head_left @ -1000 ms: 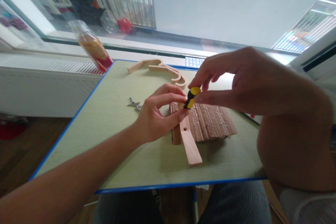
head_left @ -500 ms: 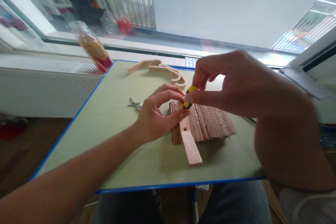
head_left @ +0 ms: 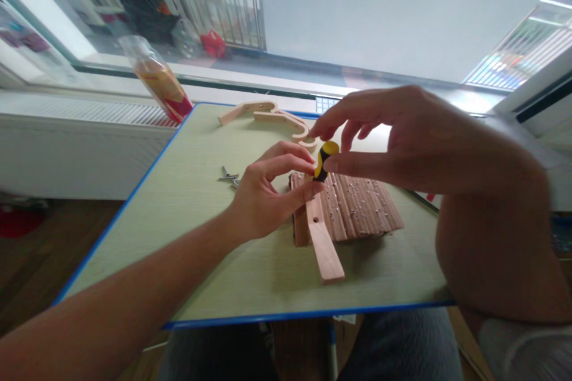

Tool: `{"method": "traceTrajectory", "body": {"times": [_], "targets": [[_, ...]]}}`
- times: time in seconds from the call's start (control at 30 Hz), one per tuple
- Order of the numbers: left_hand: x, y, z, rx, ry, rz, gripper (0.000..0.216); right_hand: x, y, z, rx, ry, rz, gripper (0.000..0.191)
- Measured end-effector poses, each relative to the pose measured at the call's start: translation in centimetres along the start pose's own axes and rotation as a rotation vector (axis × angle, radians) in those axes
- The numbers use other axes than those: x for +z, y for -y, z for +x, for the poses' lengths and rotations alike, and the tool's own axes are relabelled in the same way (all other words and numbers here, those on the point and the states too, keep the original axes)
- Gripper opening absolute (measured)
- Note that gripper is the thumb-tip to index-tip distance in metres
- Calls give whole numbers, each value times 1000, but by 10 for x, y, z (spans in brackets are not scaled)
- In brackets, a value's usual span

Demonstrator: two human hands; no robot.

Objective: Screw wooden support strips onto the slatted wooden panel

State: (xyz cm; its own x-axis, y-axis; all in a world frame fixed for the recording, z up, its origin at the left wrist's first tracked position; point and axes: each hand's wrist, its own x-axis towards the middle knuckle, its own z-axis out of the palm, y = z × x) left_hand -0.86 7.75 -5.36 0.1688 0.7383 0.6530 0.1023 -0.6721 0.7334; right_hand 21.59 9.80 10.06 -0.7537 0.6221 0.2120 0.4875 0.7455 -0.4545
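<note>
A short yellow-and-black screwdriver (head_left: pixel 328 153) stands tilted over a pale wooden hook piece (head_left: pixel 328 250); its lower end is hidden by fingers. My left hand (head_left: pixel 268 193) closes its thumb and fingertips around the base of the handle, above the wood. Beside the handle, my right hand (head_left: pixel 393 143) has its thumb against the grip while its other fingers are lifted apart. The wooden piece, with a dark screw hole, lies across a ridged corrugated cardboard block (head_left: pixel 357 208) dotted with small holes. Several metal screws (head_left: pixel 229 176) lie left of my left hand.
Curved wooden hooks (head_left: pixel 281 122) lie at the back of the blue-edged table (head_left: pixel 214 286). A bottle with a yellow-red label (head_left: pixel 163 89) leans at the back left, by a white radiator (head_left: pixel 80 149). A window runs along the far side.
My right hand's fingers have opened off the top of the screwdriver handle, baring more of it, while the thumb stays near. My left hand and the wooden piece have hardly moved.
</note>
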Motion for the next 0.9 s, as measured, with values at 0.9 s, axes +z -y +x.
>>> {"method": "traceTrajectory", "body": {"times": [0.9], "targets": [[-1,-2,-1,87,16,114,26,5,2,1,99,-70,-105,14]]}}
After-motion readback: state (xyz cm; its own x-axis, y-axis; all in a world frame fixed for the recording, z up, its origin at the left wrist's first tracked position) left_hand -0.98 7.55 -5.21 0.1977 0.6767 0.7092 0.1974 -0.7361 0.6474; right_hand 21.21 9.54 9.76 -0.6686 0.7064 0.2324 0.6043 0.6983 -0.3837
